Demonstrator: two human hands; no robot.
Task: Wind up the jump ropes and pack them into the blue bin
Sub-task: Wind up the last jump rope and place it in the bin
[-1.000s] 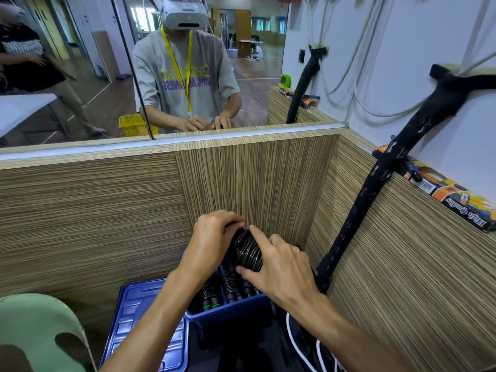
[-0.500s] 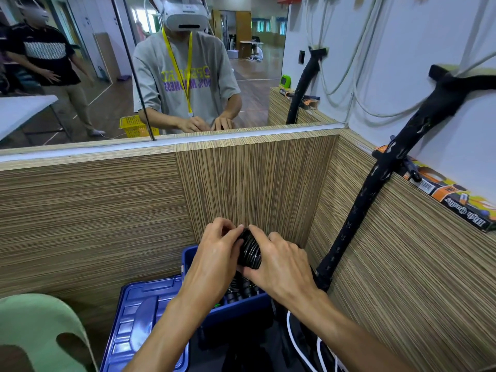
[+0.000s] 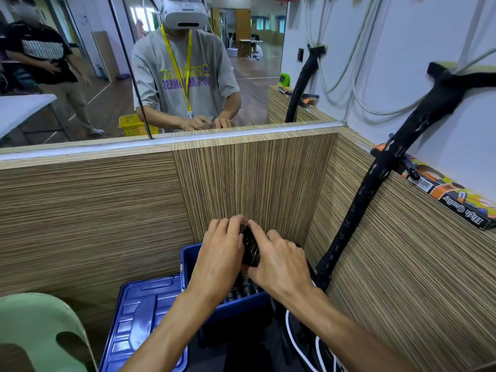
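Nearest, a pale green chair back (image 3: pixel 35 331) sits at lower left, with a blue lid (image 3: pixel 142 320) lying flat beside it. Just behind the lid stands the blue bin (image 3: pixel 189 257), open-topped; black jump rope handles (image 3: pixel 240 289) are packed inside, only partly visible under the wrists. Above the bin, both hands meet around a wound black jump rope (image 3: pixel 250 249). The left hand (image 3: pixel 221 255) curls its fingers over the coil's left side; the right hand (image 3: pixel 279 260) grips the right side, fingers bent over the top. The coil appears tight, ribbed, dark. Beyond, wood-grain partition walls (image 3: pixel 255 178) form a corner.
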